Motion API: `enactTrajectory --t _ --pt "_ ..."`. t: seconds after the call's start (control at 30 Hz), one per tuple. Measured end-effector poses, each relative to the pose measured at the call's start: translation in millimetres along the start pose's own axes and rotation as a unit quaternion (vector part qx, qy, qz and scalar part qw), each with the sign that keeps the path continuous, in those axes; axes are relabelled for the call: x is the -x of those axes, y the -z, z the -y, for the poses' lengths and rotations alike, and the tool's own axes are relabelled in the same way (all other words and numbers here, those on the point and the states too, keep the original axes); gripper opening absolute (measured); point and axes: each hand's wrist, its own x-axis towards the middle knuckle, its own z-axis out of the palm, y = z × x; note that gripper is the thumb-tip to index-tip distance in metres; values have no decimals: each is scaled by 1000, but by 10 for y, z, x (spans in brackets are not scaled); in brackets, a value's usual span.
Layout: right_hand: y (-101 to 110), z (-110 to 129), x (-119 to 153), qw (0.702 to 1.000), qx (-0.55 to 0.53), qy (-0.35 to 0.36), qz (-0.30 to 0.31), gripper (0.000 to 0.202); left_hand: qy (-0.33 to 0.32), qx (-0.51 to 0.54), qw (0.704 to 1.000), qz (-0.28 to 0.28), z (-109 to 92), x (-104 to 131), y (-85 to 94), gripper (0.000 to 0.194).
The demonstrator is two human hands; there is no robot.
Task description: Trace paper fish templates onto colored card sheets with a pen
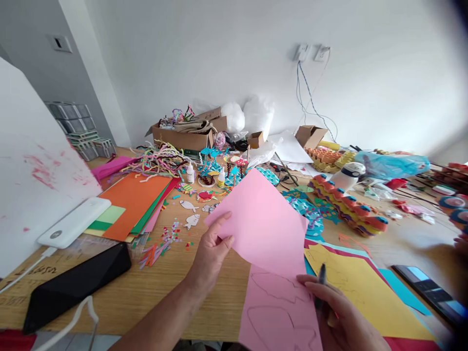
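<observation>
My left hand (212, 247) pinches the left edge of a blank pink paper (261, 219), lifted and tilted over the table. Below it is a pink part bearing drawn outlines (275, 312), two of them fish-like; I cannot tell whether both parts are one sheet. My right hand (334, 309) is closed around a dark pen (321, 278) held upright, its fingertips at the right edge of the drawn part. Beside that hand lies a yellow sheet (369, 287) on top of red and blue paper. Small fish cutouts (191, 221) lie beyond my left hand.
Left are coloured sheets (137, 195), a white power bank (73, 222) and a black tablet-like device (76, 287). Paper scraps (164, 243) lie near them. Glue bottles (190, 173) and a craft-filled cardboard box (183, 136) stand behind. Right are a painted egg carton (347, 209) and a phone (427, 290).
</observation>
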Motion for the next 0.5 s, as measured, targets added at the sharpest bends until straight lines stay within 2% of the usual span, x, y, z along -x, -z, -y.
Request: enactTrajectory --t 0.1,0.23,0.37,0.5 --pt "-182 -179 -3 998 -6 -45 39 20 24 -11 999 -42 192 23 101 49" --pt "-419 -417 17 987 -53 -103 112 23 120 48 990 -63 396 60 210 52" --pt "-557 -554 34 959 -112 -172 195 23 173 109 976 -72 436 111 239 47" --pt "-620 -607 23 937 -161 -222 216 20 205 147 964 -86 388 143 241 41"
